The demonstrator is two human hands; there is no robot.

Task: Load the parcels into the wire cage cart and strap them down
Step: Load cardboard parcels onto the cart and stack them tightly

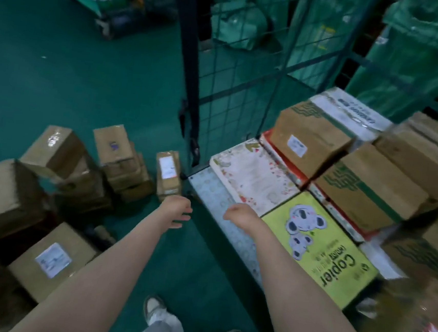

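your left hand [177, 212] hangs loose, fingers spread, holding nothing. your right hand [237, 215] bends down with its fingers hidden, so i cannot tell. boxes [364, 196] sit in the wire cage cart [210, 191]. more parcels [51, 256] lie on the floor [87, 73] to your left.

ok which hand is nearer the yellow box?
Right. The right hand is by the left corner of the yellow box, above the cart deck. The left hand is further left, off the cart.
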